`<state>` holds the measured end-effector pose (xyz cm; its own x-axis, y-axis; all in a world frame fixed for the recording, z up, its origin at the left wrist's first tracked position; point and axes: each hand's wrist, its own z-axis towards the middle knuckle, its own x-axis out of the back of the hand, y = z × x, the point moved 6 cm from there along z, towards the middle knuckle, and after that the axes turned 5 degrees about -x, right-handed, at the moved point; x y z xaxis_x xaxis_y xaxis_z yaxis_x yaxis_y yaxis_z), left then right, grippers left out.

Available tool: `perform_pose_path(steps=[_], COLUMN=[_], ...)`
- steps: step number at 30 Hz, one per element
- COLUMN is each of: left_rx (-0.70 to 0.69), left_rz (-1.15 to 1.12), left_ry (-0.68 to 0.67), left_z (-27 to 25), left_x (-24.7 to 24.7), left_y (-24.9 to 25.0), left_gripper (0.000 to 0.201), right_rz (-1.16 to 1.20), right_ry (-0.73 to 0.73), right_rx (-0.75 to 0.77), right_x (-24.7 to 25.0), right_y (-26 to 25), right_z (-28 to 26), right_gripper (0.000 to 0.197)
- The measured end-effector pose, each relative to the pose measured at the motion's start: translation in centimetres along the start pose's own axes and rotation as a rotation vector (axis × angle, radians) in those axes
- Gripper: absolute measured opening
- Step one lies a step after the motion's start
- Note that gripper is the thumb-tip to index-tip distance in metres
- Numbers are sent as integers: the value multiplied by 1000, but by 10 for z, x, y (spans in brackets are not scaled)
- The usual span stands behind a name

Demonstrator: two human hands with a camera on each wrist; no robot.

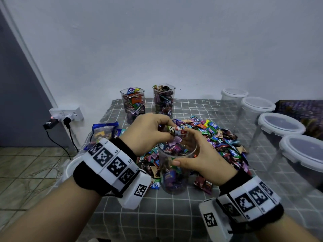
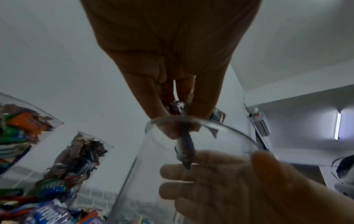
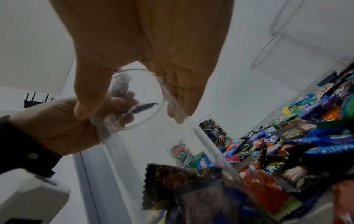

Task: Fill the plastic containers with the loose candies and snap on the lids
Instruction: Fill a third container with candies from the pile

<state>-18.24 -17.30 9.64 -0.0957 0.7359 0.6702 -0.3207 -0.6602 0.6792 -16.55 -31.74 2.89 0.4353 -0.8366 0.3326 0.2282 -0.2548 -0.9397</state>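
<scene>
checked tablecloth: right hand wraps open container; left hand above rim pinches candies.

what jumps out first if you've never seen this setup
The heap of bright wrapped candies on the checked table centre. In front of it, the right hand grips an open clear container while the left hand holds candies over its mouth. Four lidded empty containers line the right edge.
</scene>
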Motion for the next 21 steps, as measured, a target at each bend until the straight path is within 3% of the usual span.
perform_pose_path(steps=[10,15,18,21], left_rx=[-31,-30,44,194], left_rz=[39,-128,-101,90], left_ry=[-41,158,225,90], left_z=[-2,-9,-16,-23], left_x=[-5,14,31,32], left_y=[8,5,-9,-35], left_gripper=[36,26,25,28], right_rz=[2,22,-89,-382], right_ry=[-18,-19,-80,-148], right_rx=[-15,-46,-48,-81], right_x=[-1,0,2,8], right_y=[1,2,6,19], right_z=[0,-1,-2,-3], right_gripper=[101,96,87,91])
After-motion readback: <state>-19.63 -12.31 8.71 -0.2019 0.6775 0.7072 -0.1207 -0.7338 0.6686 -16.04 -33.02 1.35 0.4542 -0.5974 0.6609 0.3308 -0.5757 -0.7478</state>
